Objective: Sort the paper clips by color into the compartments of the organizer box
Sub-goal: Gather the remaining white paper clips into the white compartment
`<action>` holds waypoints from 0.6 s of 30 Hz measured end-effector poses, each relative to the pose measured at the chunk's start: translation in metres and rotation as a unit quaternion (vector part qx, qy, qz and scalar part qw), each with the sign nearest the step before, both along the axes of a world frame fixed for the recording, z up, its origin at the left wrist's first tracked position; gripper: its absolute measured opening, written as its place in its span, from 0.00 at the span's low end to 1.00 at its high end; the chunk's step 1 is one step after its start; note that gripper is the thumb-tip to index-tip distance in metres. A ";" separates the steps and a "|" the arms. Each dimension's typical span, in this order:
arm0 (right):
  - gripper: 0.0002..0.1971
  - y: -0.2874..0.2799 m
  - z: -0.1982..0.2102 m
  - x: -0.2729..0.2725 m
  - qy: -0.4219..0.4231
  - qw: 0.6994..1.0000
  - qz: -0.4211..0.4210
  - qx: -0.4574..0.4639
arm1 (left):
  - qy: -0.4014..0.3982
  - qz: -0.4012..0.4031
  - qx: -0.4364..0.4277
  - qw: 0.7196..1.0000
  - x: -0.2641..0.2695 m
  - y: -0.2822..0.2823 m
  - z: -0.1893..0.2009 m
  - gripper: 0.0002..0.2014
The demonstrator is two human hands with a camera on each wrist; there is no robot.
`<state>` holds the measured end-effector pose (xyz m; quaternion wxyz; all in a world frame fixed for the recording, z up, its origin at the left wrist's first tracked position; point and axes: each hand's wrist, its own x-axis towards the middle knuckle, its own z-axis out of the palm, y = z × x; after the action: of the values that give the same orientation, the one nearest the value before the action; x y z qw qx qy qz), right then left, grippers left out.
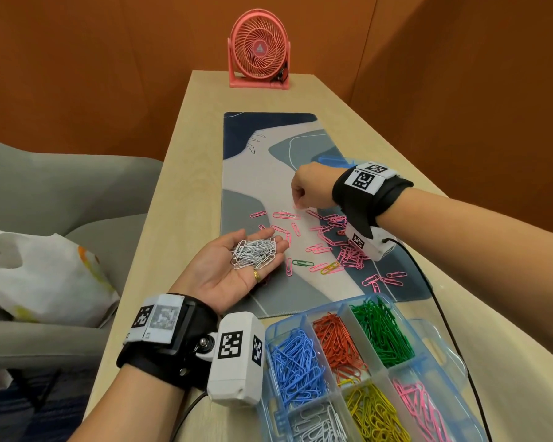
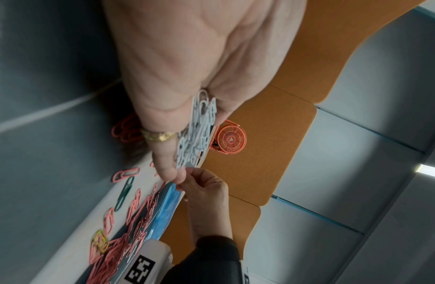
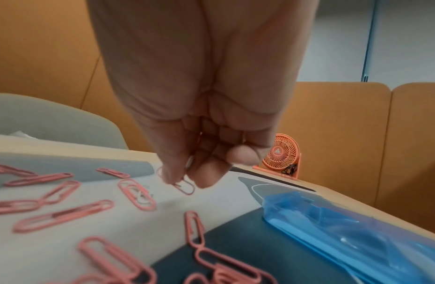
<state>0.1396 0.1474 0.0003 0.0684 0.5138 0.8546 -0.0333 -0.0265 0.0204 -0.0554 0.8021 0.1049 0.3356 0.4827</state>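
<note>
Currently, my left hand (image 1: 233,266): palm up, flat, carrying white wire paper clips (image 1: 254,252).
My right hand (image 3: 199,153): pinching one pink wire paper clip (image 3: 186,187) (fingertips curled) above the patterned desk mat (image 1: 253,173).

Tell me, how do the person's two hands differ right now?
The left hand lies palm up with fingers relaxed, cradling a pile of white paper clips; the right hand faces down with fingers curled, pinching a single pink paper clip off the mat. The left hand wears a gold ring; none shows on the right. Both wrists carry strapped-on cameras.
</note>
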 end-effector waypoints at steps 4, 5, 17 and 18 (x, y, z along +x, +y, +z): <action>0.11 0.006 -0.005 0.002 -0.007 0.999 -0.038 0.022 | -0.001 -0.001 -0.001 1.000 0.000 0.000 0.000 0.21; 0.12 0.007 -0.006 0.002 -0.003 0.999 -0.042 0.023 | -0.001 -0.001 -0.001 1.000 0.000 0.000 0.000 0.22; 0.11 0.002 -0.007 -0.008 -0.016 0.999 -0.031 -0.037 | 0.002 0.002 -0.002 1.000 0.000 0.000 0.000 0.22; 0.12 0.002 -0.006 -0.008 -0.015 0.998 -0.034 -0.041 | 0.002 0.002 -0.002 1.000 0.000 0.000 0.000 0.22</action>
<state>0.1318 0.1490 -0.0062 0.1013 0.5396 0.8334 -0.0632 -0.0262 0.0208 -0.0553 0.8007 0.1035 0.3389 0.4830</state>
